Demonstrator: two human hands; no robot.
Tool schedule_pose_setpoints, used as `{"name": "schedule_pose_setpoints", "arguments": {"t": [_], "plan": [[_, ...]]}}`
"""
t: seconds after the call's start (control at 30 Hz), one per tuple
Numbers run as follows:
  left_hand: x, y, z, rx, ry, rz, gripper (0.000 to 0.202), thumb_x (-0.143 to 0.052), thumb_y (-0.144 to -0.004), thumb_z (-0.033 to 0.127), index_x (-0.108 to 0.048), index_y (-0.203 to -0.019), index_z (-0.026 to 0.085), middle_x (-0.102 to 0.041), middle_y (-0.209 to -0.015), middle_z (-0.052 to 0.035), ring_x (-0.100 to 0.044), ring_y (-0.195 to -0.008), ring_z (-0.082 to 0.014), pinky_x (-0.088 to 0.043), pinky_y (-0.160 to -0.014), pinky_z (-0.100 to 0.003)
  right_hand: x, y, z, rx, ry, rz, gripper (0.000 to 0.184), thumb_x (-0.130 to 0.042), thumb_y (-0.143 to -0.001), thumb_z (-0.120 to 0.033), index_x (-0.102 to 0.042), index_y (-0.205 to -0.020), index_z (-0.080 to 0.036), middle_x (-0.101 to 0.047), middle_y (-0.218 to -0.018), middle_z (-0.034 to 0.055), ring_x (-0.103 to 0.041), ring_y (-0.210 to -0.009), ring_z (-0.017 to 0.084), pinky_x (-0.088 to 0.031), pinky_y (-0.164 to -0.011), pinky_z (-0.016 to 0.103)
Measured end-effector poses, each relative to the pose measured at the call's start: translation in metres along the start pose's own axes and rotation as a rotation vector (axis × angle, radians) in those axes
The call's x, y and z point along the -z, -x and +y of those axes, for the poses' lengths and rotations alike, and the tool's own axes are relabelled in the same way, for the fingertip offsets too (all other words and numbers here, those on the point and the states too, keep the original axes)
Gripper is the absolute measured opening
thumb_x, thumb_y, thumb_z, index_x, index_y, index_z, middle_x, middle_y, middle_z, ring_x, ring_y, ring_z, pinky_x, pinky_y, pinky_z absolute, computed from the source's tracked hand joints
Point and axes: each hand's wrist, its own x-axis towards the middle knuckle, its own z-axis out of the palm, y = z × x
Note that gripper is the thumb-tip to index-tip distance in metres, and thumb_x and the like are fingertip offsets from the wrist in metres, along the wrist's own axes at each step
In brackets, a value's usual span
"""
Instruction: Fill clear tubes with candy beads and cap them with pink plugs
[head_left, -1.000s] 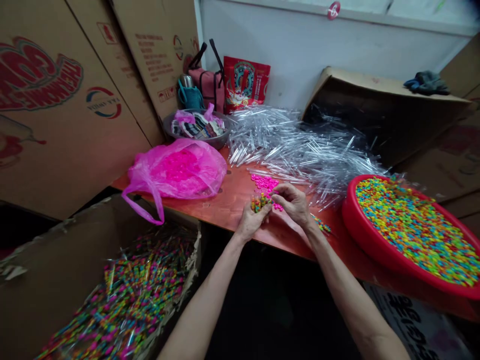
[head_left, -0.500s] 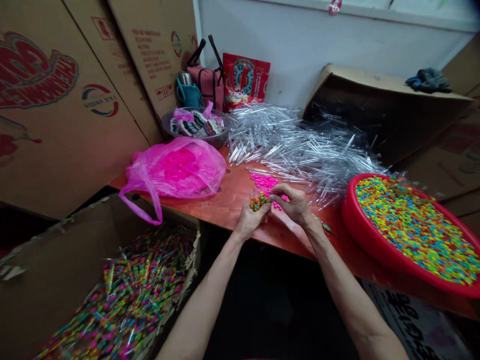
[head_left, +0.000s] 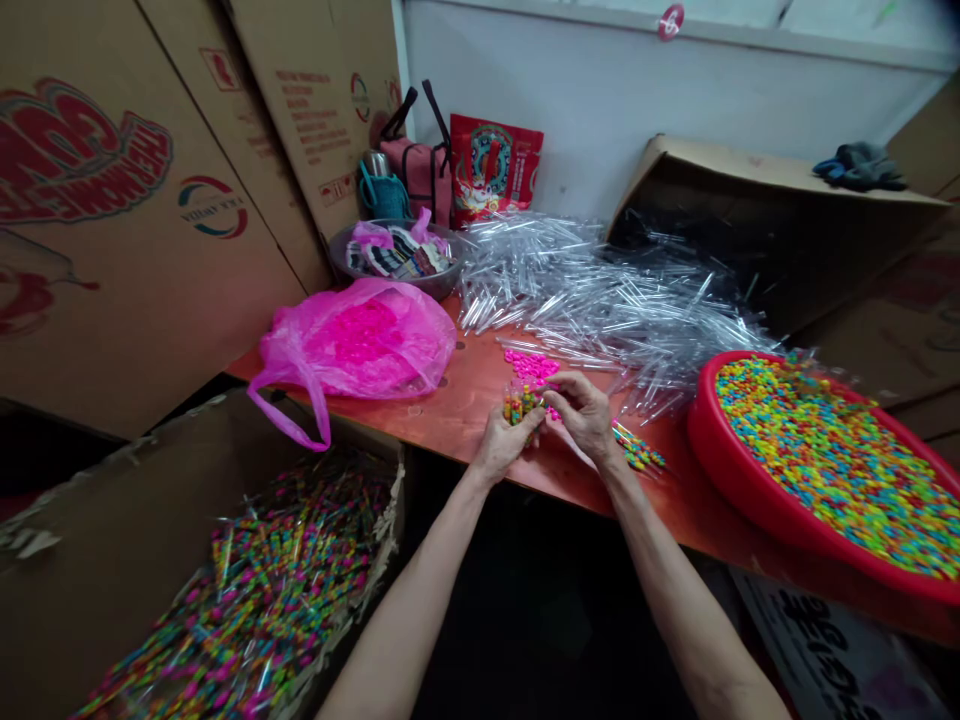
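My left hand [head_left: 501, 443] is wrapped round a bundle of clear tubes filled with coloured candies [head_left: 520, 404], their tops pointing up. Close against the top of that bundle is my right hand [head_left: 586, 412], thumb and fingertips pinched together; whatever is between them is too small to make out. Just beyond both hands lies a small heap of pink caps [head_left: 531, 365] on the orange-red table [head_left: 442, 425]. More filled tubes [head_left: 637, 450] rest on the table to the right of my right wrist.
A pile of clear empty tubes [head_left: 600, 285] spreads across the back. A red basin [head_left: 701, 425] of coloured candies stands right, a pink plastic bag [head_left: 300, 345] left. Below left, a carton [head_left: 97, 530] holds many filled tubes. A metal bowl [head_left: 345, 255] sits behind the bag.
The view has shifted slightly, and more of the filled tubes beside my right wrist now shows. Both hands stay together at the bundle, the right still pinching near its top.
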Motion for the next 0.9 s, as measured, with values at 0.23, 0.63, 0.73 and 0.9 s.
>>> {"name": "schedule_pose_setpoints", "arguments": {"t": [0.23,0.63,0.73,0.9], "plan": [[0.000,0.001,0.001,0.002,-0.006,-0.017,0.042,-0.080,-0.079,0.053,-0.069,-0.083,0.013,-0.063,-0.065,-0.0005,-0.052,-0.048,-0.0076,-0.038,-0.045,-0.021,0.009,-0.009,-0.011,-0.036,-0.056,-0.126,0.020,-0.079,-0.086,-0.037,-0.071,-0.099,-0.023,-0.076,-0.093,0.0026,-0.072,-0.083,0.017,-0.058,-0.071,0.028],[-0.002,0.002,0.006,-0.003,0.012,-0.031,0.040,-0.080,-0.079,0.052,-0.068,-0.083,0.014,-0.062,-0.064,0.0007,-0.052,-0.049,-0.0075,-0.039,-0.048,-0.021,0.017,-0.012,-0.012,0.057,0.097,-0.187,0.018,-0.074,-0.092,-0.039,-0.074,-0.100,-0.023,-0.074,-0.092,0.0038,-0.069,-0.081,0.017,-0.056,-0.074,0.030],[-0.002,0.002,0.006,-0.002,0.014,-0.038,0.039,-0.081,-0.079,0.050,-0.068,-0.082,0.013,-0.062,-0.063,0.0008,-0.052,-0.049,-0.0077,-0.040,-0.048,-0.022,0.021,-0.013,-0.014,0.103,0.196,-0.219,0.014,-0.073,-0.093,-0.036,-0.074,-0.100,-0.024,-0.074,-0.092,0.0031,-0.068,-0.080,0.017,-0.055,-0.073,0.030],[-0.002,0.001,0.003,-0.007,-0.001,-0.026,0.040,-0.079,-0.081,0.052,-0.068,-0.080,0.013,-0.062,-0.064,0.0001,-0.051,-0.049,-0.0074,-0.038,-0.047,-0.021,0.007,-0.001,-0.006,-0.019,-0.001,-0.090,0.019,-0.074,-0.091,-0.037,-0.072,-0.106,-0.025,-0.076,-0.099,0.0031,-0.073,-0.089,0.019,-0.058,-0.082,0.032]]}}
